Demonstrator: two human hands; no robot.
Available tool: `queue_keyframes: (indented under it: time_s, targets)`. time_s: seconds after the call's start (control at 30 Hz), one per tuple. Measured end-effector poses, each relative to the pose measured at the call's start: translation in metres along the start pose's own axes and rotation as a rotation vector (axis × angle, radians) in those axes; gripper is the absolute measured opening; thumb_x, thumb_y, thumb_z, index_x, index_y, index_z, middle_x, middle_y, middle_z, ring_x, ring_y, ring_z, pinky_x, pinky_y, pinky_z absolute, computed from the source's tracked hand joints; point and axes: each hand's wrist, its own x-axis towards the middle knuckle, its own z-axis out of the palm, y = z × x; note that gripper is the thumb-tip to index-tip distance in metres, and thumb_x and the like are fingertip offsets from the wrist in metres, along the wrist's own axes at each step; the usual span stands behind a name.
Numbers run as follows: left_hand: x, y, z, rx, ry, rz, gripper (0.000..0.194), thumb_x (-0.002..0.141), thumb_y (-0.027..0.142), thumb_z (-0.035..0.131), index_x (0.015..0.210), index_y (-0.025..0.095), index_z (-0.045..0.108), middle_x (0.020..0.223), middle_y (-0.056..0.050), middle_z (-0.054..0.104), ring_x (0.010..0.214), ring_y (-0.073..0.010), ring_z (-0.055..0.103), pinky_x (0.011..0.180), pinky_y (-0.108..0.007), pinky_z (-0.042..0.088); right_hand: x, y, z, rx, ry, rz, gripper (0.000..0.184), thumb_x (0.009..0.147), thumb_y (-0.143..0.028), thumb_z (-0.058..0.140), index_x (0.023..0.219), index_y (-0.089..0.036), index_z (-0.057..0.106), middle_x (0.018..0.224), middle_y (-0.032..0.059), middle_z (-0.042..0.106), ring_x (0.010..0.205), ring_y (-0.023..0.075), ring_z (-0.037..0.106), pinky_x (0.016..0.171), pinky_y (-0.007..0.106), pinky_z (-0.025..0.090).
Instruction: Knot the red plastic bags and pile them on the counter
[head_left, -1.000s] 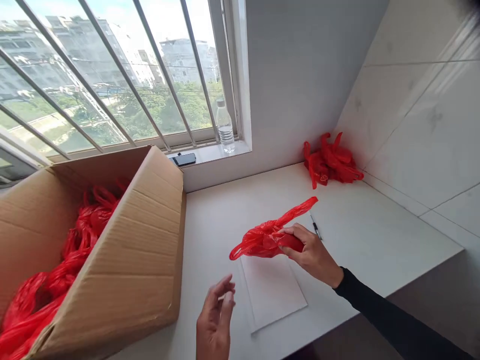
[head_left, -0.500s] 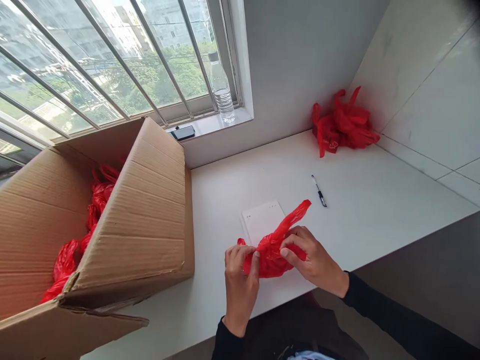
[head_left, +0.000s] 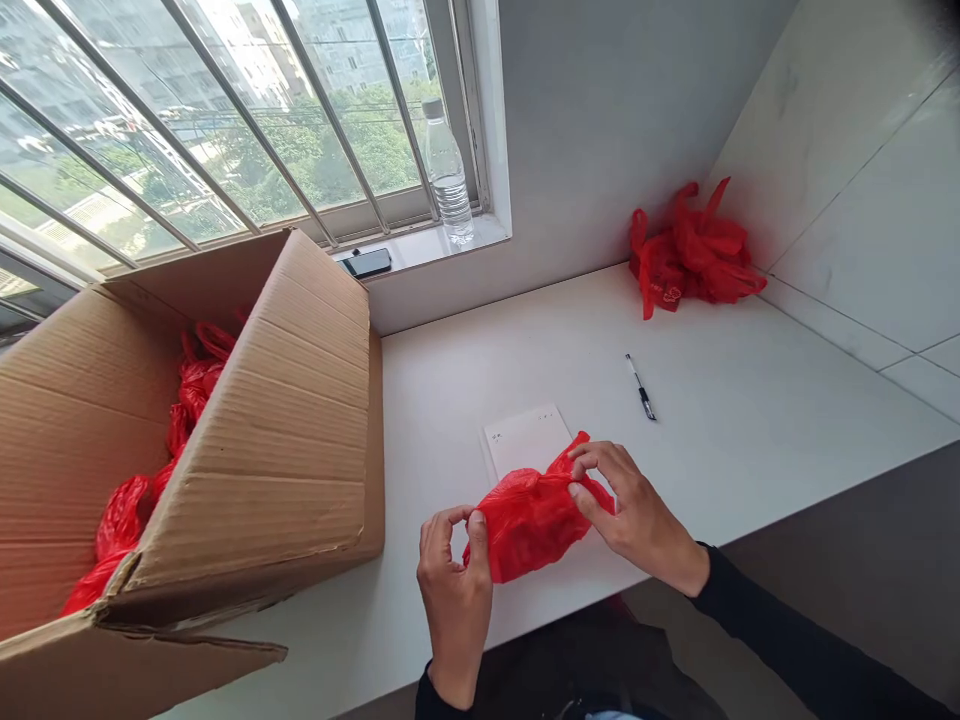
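Observation:
Between my hands a red plastic bag [head_left: 531, 525] is spread out above the table's near edge, with something lumpy showing faintly inside. My left hand [head_left: 454, 570] pinches its left edge between thumb and fingers. At the upper right, my right hand [head_left: 622, 505] grips the bag near one of its handles, thumb and fingertips closed on the plastic. Just behind the bag lies a white notepad [head_left: 526, 440] with small writing on it, its lower part covered by the bag.
On the left stands an open cardboard box [head_left: 292, 430] with several knotted red bags [head_left: 124, 515] inside. A pen [head_left: 641, 388] lies right of the notepad. More red bags [head_left: 694, 250] are heaped in the far corner. A water bottle [head_left: 450, 180] and a phone [head_left: 367, 263] rest on the windowsill.
My left hand has moved left and slightly down, pulling the bag wider. The handle that stuck up has come down, and the bag's bunched top is now flatter.

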Motion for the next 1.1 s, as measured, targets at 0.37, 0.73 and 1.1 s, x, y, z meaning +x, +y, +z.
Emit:
queue_keyframes:
  time_s: [0.37, 0.73, 1.1]
  targets:
    - [0.021, 0.015, -0.004, -0.075, -0.062, 0.008, 0.019, 0.1, 0.038, 0.058, 0.09, 0.024, 0.067, 0.089, -0.002, 0.068, 0.086, -0.0212, 0.062, 0.083, -0.037, 0.049, 0.009, -0.01, -0.009, 0.045, -0.002, 0.102, 0.014, 0.102, -0.034, 0.053, 0.096, -0.026, 0.062, 0.093, 0.0023, 0.067, 0.086, 0.023, 0.061, 0.073, 0.037, 0.049]
    - [0.025, 0.028, -0.006, -0.134, -0.226, 0.133, 0.008, 0.094, 0.033, 0.069, 0.099, 0.028, 0.072, 0.103, -0.002, 0.069, 0.102, -0.0226, 0.062, 0.093, -0.037, 0.048, 0.012, -0.023, -0.01, 0.176, -0.056, 0.143, 0.018, 0.102, -0.044, 0.057, 0.106, -0.028, 0.063, 0.102, 0.0005, 0.067, 0.096, 0.0214, 0.06, 0.088, 0.036, 0.047]
    - [0.026, 0.045, -0.025, -0.213, -0.046, 0.258, 0.037, 0.096, 0.02, 0.065, 0.131, 0.032, 0.065, 0.132, -0.006, 0.055, 0.125, -0.0218, 0.054, 0.102, -0.034, 0.045, -0.004, -0.025, -0.033, 0.486, 0.157, 0.335, 0.027, 0.1, -0.053, 0.061, 0.101, -0.027, 0.056, 0.096, -0.0009, 0.057, 0.088, 0.0169, 0.055, 0.07, 0.027, 0.043]
